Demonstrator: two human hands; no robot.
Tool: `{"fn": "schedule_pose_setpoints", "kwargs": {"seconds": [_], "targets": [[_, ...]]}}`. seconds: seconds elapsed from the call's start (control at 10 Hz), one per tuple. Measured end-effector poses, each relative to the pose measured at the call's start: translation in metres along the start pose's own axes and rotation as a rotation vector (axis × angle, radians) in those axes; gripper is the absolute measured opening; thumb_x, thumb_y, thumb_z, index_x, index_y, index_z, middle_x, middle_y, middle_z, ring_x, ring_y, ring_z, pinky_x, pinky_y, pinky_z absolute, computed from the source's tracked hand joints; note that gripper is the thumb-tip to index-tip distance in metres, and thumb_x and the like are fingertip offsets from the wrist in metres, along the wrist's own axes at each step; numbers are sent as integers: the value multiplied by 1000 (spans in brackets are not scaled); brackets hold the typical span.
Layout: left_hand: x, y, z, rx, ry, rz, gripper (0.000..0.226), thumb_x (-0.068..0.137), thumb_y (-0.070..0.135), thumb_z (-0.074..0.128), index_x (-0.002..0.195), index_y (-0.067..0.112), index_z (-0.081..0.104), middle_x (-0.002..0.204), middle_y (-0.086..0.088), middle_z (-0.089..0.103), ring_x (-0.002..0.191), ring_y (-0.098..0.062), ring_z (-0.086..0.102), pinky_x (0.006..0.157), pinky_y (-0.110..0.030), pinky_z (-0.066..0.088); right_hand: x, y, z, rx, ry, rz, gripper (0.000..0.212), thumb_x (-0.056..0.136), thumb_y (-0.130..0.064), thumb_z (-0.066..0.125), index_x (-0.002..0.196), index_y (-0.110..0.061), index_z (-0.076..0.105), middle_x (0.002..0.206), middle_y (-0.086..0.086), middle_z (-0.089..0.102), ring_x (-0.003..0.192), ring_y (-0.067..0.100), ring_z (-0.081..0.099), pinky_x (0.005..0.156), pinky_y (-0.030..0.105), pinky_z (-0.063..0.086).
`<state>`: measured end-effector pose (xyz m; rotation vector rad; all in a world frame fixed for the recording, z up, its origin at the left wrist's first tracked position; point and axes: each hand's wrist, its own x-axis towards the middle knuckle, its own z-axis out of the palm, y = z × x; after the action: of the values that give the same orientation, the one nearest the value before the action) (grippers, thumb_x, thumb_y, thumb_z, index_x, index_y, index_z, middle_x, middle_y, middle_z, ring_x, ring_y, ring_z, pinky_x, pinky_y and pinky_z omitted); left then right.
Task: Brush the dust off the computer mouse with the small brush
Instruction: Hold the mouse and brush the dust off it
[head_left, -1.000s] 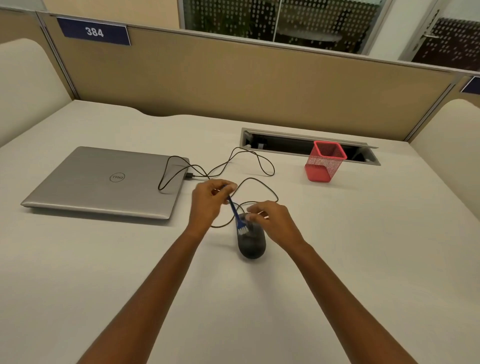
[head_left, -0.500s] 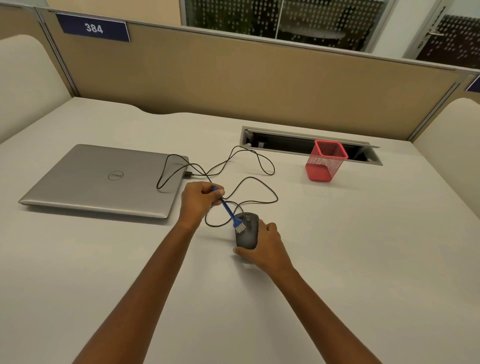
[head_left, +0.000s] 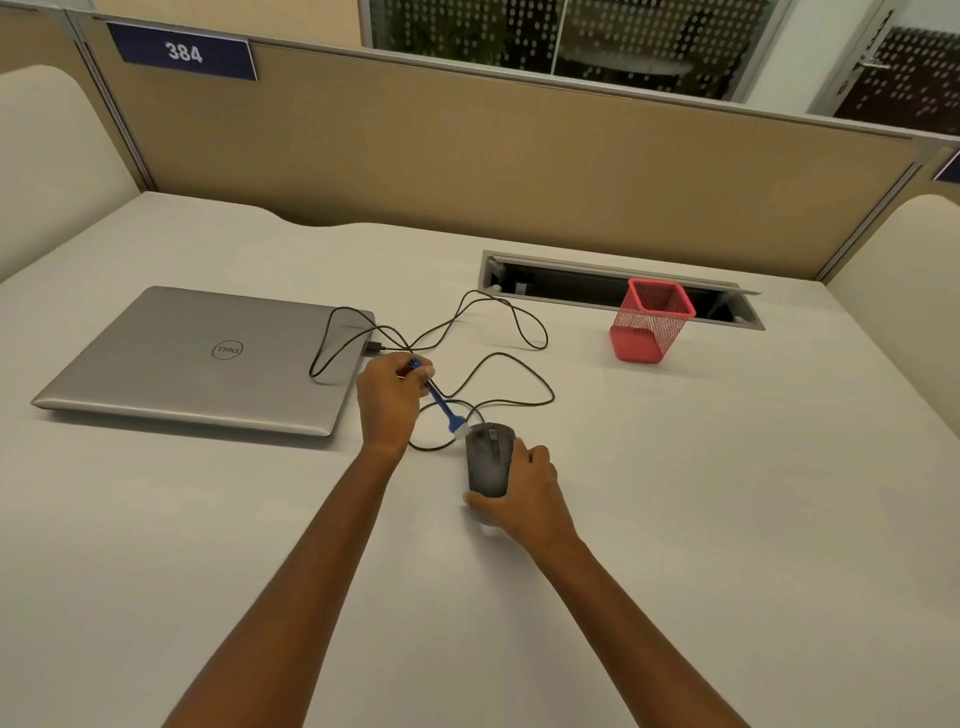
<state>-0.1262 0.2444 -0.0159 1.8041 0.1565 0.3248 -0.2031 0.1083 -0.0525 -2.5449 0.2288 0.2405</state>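
Note:
A black wired computer mouse (head_left: 487, 460) lies on the white desk (head_left: 727, 493) in the middle of the head view. My right hand (head_left: 530, 486) grips it from the near right side, thumb at its rear. My left hand (head_left: 392, 400) holds a small blue brush (head_left: 441, 405) by its handle. The white bristles touch the mouse's front left corner. The mouse's black cable (head_left: 514, 374) loops across the desk behind it.
A closed silver laptop (head_left: 202, 358) lies to the left, with the cable plugged into its right side. A red mesh pen cup (head_left: 649, 322) stands at the back right, before an open cable tray (head_left: 597, 280). A tan partition closes off the back.
My right hand slid from the mouse's front to its near right side. The brush tip moved from the top of the mouse to its front left corner. My left hand shifted slightly left.

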Motion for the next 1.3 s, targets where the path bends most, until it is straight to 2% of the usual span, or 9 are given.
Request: {"fn": "schedule_pose_setpoints", "kwargs": {"seconds": [0.2, 0.4, 0.5, 0.6, 0.7, 0.8, 1.1, 1.2, 1.3], "targets": [[-6, -3, 6, 11, -64, -57, 15, 84, 1, 55, 94, -6, 64, 82, -11, 61, 62, -14, 59, 53, -4, 48, 0, 0, 2, 18, -11, 19, 90, 72, -42, 72, 138, -10, 19, 131, 12, 35, 118, 22, 37, 94, 32, 44], [1, -4, 5, 20, 53, -32, 12, 84, 1, 56, 90, -5, 64, 82, -11, 60, 72, -24, 60, 57, -12, 51, 0, -1, 1, 1, -8, 20, 90, 73, -43, 71, 138, -10, 18, 133, 11, 34, 120, 23, 36, 95, 31, 44], [1, -3, 10, -28, 16, -67, 13, 83, -1, 56, 91, -7, 64, 83, -14, 61, 74, -27, 61, 53, -7, 50, 0, -1, 1, 7, -14, 30, 90, 73, -43, 71, 138, -11, 18, 133, 11, 34, 120, 22, 36, 95, 31, 44], [2, -4, 17, 6, -10, -99, 14, 84, 0, 55, 93, -9, 63, 89, -22, 64, 75, -28, 61, 53, -10, 52, 0, -2, 1, 8, -18, 35, 90, 73, -43, 71, 138, -10, 18, 133, 11, 34, 120, 22, 36, 95, 31, 44], [9, -4, 18, 54, 25, -122, 14, 84, 1, 55, 90, -9, 63, 93, -28, 66, 80, -37, 65, 72, -36, 57, 0, -3, 0, -3, -23, 33, 91, 74, -44, 71, 139, -10, 16, 134, 12, 33, 121, 22, 35, 96, 31, 43], [14, -1, 16, 83, 76, -112, 14, 84, 2, 56, 89, -9, 63, 93, -29, 66, 83, -39, 64, 78, -43, 55, -2, -2, 0, -9, -22, 30, 91, 74, -44, 70, 139, -9, 15, 135, 12, 32, 121, 23, 35, 96, 31, 43], [10, -8, 16, 97, 40, -222, 17, 83, 4, 58, 88, -12, 62, 91, -31, 66, 82, -42, 65, 77, -43, 56, -2, -3, 0, -5, -26, 34, 91, 75, -44, 70, 139, -9, 16, 134, 13, 33, 121, 23, 35, 97, 32, 43], [13, -8, 10, 141, 105, -175, 14, 84, 3, 57, 86, -10, 62, 89, -29, 66, 78, -37, 65, 76, -43, 56, -3, -3, 0, -4, -7, 33, 90, 74, -43, 70, 139, -9, 17, 133, 12, 34, 120, 23, 35, 95, 32, 43], [14, -4, 7, 115, 114, -128, 11, 84, 4, 57, 81, -5, 63, 76, -21, 61, 61, -26, 59, 70, -40, 55, -3, -3, 1, -8, 1, 33, 90, 75, -43, 69, 139, -9, 16, 133, 12, 34, 120, 23, 35, 95, 31, 43]]}}
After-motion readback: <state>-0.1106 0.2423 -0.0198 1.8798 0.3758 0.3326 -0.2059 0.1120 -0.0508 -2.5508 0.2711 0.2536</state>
